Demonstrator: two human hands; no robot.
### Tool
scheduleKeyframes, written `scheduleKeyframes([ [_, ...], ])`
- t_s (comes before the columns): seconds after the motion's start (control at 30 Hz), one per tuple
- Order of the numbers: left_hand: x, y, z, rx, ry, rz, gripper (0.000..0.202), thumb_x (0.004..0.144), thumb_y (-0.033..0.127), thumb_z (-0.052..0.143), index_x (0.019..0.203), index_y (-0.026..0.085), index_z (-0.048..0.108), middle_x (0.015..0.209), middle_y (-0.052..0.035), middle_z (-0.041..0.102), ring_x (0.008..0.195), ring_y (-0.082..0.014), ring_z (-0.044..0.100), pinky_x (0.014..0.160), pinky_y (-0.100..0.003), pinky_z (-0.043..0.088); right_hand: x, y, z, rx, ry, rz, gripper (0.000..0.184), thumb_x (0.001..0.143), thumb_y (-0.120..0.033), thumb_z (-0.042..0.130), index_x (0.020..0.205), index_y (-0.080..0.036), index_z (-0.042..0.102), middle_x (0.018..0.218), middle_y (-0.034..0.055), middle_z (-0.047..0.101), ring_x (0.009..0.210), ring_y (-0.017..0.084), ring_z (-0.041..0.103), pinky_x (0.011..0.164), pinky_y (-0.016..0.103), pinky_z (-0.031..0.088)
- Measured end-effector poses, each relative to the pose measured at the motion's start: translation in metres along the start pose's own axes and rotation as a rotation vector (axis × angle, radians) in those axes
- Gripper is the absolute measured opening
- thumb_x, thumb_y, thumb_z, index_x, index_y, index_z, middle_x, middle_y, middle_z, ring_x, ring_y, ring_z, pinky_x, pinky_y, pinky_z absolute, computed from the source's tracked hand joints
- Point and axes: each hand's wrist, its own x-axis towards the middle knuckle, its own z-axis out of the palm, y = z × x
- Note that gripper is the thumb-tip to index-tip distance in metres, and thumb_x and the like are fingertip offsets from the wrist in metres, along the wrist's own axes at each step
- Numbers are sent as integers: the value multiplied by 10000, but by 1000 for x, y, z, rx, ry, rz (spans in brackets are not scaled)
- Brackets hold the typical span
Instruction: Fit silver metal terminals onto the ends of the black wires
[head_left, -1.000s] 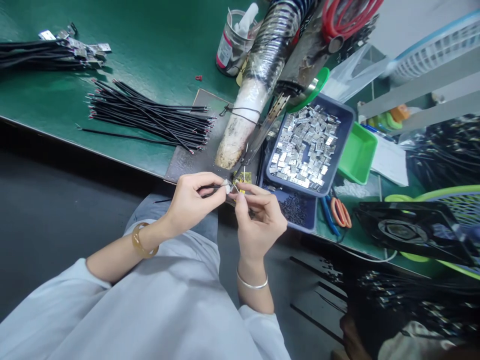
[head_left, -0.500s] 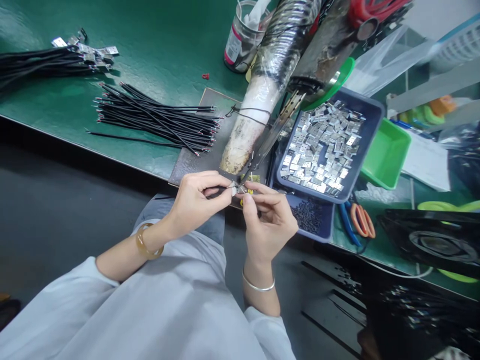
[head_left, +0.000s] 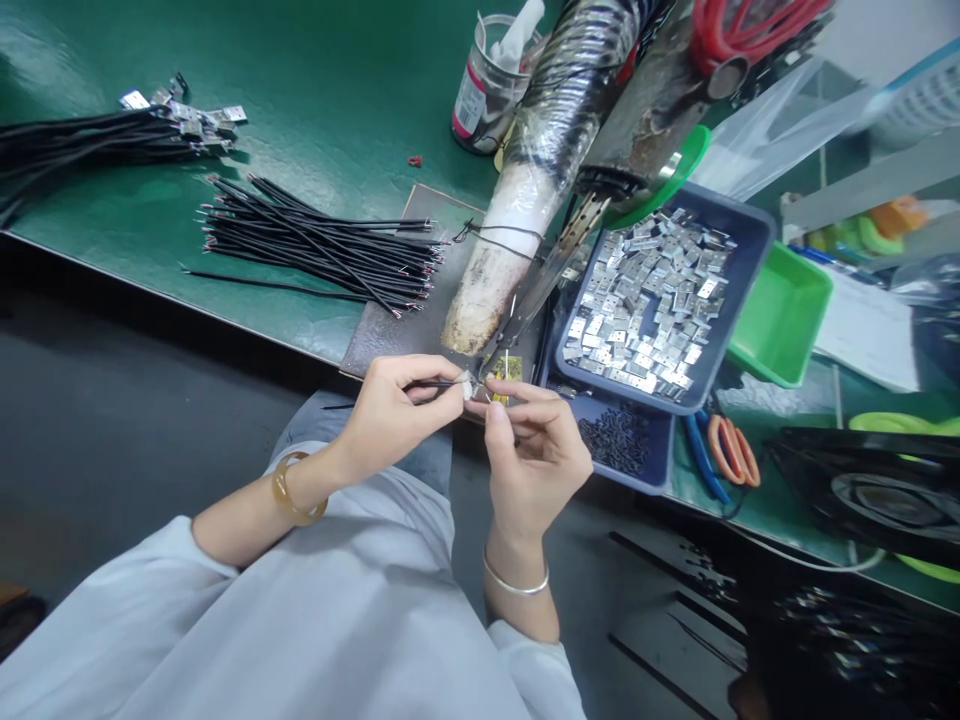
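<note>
My left hand (head_left: 409, 400) is closed in a pinch round a black cable (head_left: 436, 383), whose tail (head_left: 337, 407) shows behind the hand. White covering, perhaps tape, wraps a fingertip (head_left: 467, 385) there. Close beside it, my right hand (head_left: 536, 440) is closed, thumb and fingers pinched at the cable's end; what they hold is too small to make out. Just above the fingertips, a slim metal tool like a soldering iron (head_left: 517, 318) points down at the work spot. A small yellow piece (head_left: 501, 385) lies behind my right fingers.
Black cut cables (head_left: 315, 250) lie on the green table (head_left: 315, 60); another bundle carries metal connectors (head_left: 199, 125). A duct (head_left: 510, 225) slants overhead. At right are a tray (head_left: 754, 265) of metal connectors, a tray (head_left: 664, 450) of black bits, a green bin (head_left: 787, 310) and orange-and-blue-handled pliers (head_left: 731, 450).
The view has shifted slightly, so the table's things sit a little lower. Both hands stay together at the tool's tip, with only small finger movement. The cable's tail shows more.
</note>
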Motion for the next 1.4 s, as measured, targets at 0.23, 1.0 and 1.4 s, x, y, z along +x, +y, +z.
scheduleKeyframes([
  [0.23,-8,-1,-4,285,-47,171,182,838,106,575,753,143,731,670,-8,696,542,-84,517,490,-204,348,-5,-2,-4,-43,4,-23,98,925,-184,681,855,-222,623,937,14,756,692,128,747,607,244,621],
  [1.0,-48,46,-16,504,-435,891,194,854,128,601,728,209,724,576,-24,655,504,-143,537,475,-285,447,-6,-54,-35,-58,-346,61,219,864,-152,688,681,-205,581,683,-22,697,616,115,667,579,207,540],
  [1.4,-40,20,-14,-101,-70,93,76,818,188,739,749,166,762,752,-54,755,707,-160,687,678,-251,565,-5,-43,-20,-361,-523,-407,180,983,-164,550,809,-209,570,688,-27,674,561,89,617,535,199,458],
])
